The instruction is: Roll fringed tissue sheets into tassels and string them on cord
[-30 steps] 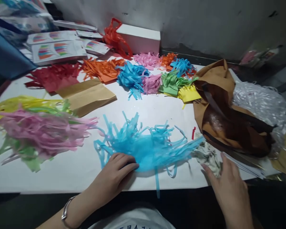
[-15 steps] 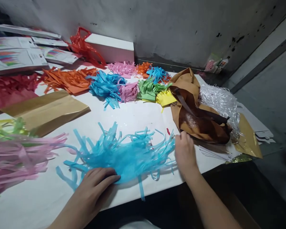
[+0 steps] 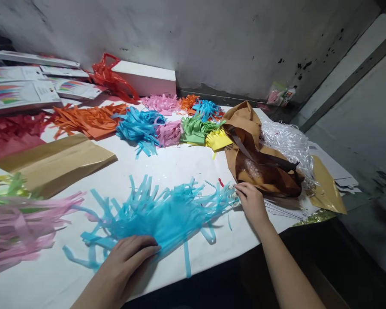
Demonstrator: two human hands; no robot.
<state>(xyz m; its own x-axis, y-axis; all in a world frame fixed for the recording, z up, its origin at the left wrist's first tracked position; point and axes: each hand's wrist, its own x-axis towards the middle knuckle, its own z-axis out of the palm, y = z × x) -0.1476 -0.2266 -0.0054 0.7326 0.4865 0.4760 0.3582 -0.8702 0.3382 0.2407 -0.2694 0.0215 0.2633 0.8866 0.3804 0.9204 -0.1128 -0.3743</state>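
Note:
A loose bundle of light-blue tissue fringe (image 3: pixel 161 214) lies on the white table (image 3: pixel 180 167) in front of me. My left hand (image 3: pixel 124 266) rests flat on its near edge, fingers stretched out over the paper. My right hand (image 3: pixel 251 201) is at the bundle's right tip, beside a brown cloth bag (image 3: pixel 260 159); its fingers are curled together, pinching at something small that I cannot make out.
Pink and green fringe (image 3: pixel 16 223) lies at the left, with a brown paper bag (image 3: pixel 54 161) behind it. Red, orange, blue, pink, green and yellow fringe piles (image 3: pixel 167 126) line the back. A white box (image 3: pixel 144 78), printed packs (image 3: pixel 19 92) and silver shreds (image 3: pixel 287 143) are nearby.
My right hand moved from the table's near right edge up to the blue bundle's right tip and curled shut. The view swung right; my left hand stayed on the bundle.

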